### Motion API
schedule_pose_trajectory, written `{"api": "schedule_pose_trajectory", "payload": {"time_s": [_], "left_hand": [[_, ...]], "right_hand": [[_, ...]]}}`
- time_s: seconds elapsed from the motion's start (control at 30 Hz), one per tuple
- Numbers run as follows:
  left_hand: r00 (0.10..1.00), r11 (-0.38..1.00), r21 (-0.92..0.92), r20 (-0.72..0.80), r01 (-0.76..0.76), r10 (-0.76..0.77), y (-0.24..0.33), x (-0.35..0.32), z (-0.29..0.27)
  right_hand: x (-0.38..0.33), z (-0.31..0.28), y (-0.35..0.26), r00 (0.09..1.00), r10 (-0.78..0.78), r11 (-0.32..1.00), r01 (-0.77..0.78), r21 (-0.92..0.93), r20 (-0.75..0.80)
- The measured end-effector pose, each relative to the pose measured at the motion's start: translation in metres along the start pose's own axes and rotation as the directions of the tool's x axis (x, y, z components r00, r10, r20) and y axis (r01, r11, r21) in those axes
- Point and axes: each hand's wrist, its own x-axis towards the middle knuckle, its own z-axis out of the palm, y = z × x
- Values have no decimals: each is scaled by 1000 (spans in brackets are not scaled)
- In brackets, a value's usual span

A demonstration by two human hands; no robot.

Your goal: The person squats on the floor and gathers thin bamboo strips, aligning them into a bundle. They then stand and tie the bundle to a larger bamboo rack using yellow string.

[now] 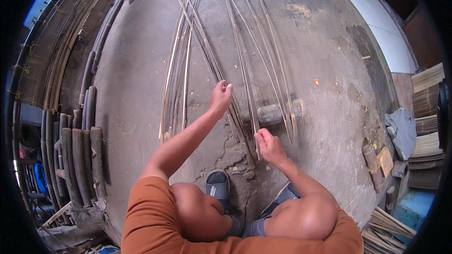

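Observation:
Long thin bamboo strips stretch away from me over the concrete floor. My left hand (221, 98) is closed around a bundle of dark bamboo strips (205, 49), whose near ends splay out toward my feet. Lower and to the right, my right hand (270, 145) pinches a bamboo strip (243, 70) near its close end. Just beyond that hand lies a short round log (270, 114), with a few more split strips (273, 30) lying across it. Farther left, a separate group of pale and dark strips (176, 75) lies on the floor.
Upright bamboo poles (80, 160) line the left side, near a rack of long strips (61, 61). At right are a grey cloth (401, 131), bamboo pieces (373, 164) and stacked slats (426, 136). My sandalled feet (217, 186) rest beside cracked concrete (233, 155).

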Motion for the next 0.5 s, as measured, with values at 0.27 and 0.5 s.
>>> {"api": "schedule_pose_trajectory", "payload": {"time_s": [0.27,0.5], "left_hand": [[745,938,88,585,335,-321,38,-67,7],[716,847,-200,645,493,-265,32,-59,-16]], "right_hand": [[10,-14,-5,998,-28,1000,29,-6,47],[16,-14,34,992,110,994,-111,-13,-68]]}}
